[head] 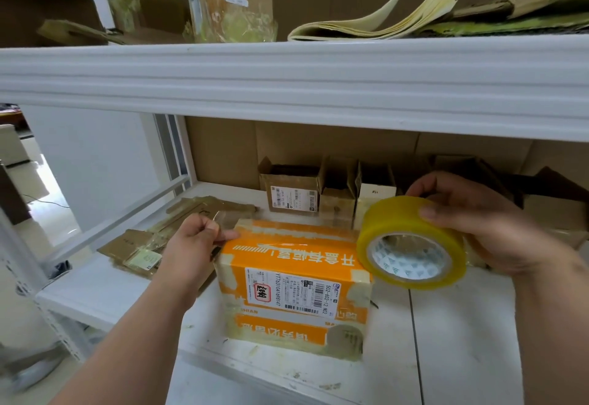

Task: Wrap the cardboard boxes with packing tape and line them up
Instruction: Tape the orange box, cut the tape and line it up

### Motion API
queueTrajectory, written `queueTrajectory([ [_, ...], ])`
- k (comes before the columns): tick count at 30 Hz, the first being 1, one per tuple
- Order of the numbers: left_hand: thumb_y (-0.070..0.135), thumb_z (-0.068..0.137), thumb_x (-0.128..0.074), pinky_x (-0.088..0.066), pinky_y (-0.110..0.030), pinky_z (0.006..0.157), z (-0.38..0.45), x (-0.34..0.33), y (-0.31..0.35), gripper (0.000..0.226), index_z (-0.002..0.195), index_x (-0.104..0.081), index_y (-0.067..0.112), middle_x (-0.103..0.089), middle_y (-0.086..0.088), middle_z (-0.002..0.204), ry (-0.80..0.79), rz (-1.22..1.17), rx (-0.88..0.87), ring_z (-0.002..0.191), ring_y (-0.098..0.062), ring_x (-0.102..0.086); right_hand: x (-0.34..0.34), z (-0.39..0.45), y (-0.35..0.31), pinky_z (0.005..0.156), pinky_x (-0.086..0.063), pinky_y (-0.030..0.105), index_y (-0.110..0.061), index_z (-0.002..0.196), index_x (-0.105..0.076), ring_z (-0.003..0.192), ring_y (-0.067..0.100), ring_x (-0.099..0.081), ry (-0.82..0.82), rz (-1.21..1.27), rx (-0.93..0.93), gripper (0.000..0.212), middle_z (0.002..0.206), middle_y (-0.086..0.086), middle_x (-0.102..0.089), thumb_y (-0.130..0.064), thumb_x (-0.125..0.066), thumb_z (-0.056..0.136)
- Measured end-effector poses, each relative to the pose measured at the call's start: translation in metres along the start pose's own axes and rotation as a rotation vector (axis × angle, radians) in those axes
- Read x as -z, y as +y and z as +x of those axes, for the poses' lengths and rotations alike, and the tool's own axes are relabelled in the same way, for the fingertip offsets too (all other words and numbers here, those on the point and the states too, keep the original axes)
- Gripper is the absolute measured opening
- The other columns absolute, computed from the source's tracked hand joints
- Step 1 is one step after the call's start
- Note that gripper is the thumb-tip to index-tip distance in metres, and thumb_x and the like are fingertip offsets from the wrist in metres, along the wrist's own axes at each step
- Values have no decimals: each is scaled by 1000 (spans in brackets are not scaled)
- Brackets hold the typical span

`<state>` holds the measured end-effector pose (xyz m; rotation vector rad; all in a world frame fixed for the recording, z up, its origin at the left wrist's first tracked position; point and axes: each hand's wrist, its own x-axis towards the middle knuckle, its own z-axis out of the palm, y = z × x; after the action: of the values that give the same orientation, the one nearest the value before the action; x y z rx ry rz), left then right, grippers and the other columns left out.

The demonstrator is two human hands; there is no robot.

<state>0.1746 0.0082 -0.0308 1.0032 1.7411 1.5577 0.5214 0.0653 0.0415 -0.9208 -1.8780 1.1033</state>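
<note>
While seen from the head view: orange box (294,280) lying on the white shelf (446,325), long axis running left to right, squarely between both hands. Left hand (191,251) at the box's upper left corner, fingers curled, pinching the free end of a clear tape strip (277,240) stretched across the top. Right hand (478,226) up and to the right of the box, grip wrapped round the yellow tape roll (411,245), roll tilted and hovering just over the right end (touching the box or not, hard to tell). Coming move, as a judgement: roll drawn rightward along the long axis, right hand doing the travelling, left merely anchoring. Box glossy with older tape, beige patches at corners, white shipping label on the front face, printing upside down. Small boxes (318,194) in a row behind, near the shelf back.
</note>
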Motion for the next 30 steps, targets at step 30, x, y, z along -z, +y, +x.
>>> queueTrajectory([
  [30, 2, 94, -55, -48, -30, 61, 7, -1, -4, 17, 79, -57, 10, -66, -6, 56, 94, -415, 197, 55, -20, -61, -36, 3, 39, 80, -50, 42, -24, 84, -64, 86, 25, -59, 263, -482, -432, 10, 88, 8, -64, -32, -69, 87],
])
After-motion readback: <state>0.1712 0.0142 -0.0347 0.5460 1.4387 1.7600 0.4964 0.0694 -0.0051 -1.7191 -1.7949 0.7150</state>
